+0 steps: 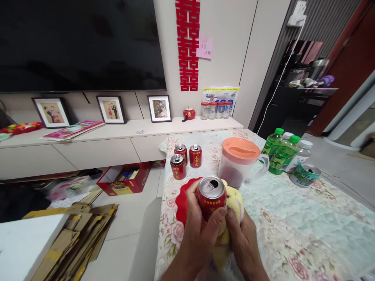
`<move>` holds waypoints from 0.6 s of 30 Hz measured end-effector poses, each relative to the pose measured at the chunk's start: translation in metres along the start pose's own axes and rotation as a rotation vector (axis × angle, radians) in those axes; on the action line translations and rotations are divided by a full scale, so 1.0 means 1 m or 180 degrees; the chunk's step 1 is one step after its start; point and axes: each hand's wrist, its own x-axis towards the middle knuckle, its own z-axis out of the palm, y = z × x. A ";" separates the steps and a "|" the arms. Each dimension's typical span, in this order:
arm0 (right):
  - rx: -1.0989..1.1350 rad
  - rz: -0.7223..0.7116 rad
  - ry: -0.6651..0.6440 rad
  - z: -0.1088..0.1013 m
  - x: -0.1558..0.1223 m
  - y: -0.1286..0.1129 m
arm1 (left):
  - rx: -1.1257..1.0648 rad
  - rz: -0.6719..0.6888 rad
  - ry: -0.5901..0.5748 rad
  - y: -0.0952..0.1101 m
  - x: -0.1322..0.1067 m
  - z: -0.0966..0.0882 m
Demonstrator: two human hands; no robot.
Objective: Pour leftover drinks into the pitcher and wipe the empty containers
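Note:
A red drink can with its top opened is gripped in my left hand, fingers wrapped round its side. My right hand is closed on a pale yellow cloth, which presses against the can's right side and hangs below it. Behind the can, a red scalloped dish lies partly hidden on the table. Farther back stand three red cans, among them a dark-rimmed can and a red-rimmed can.
A clear pitcher with an orange lid stands just beyond my hands. Several bottles and a green tin are at the right on the flowered tablecloth. Flattened cardboard lies on the floor at left.

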 end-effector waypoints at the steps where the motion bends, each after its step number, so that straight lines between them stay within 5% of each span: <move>1: -0.0007 -0.0108 0.0007 -0.001 -0.001 0.000 | -0.0042 0.0008 -0.0027 -0.001 0.001 0.000; 6: 0.0094 -0.0639 -0.0279 -0.008 -0.010 -0.001 | -0.0342 -0.0039 -0.0065 -0.008 0.001 0.001; 13: -0.0475 -0.1411 -0.0013 -0.008 -0.011 -0.006 | -0.0416 -0.0441 -0.0560 -0.006 -0.007 -0.005; 18: -0.0095 -0.1009 0.0116 -0.011 -0.003 0.001 | -0.0412 -0.0240 -0.0674 0.001 -0.013 -0.005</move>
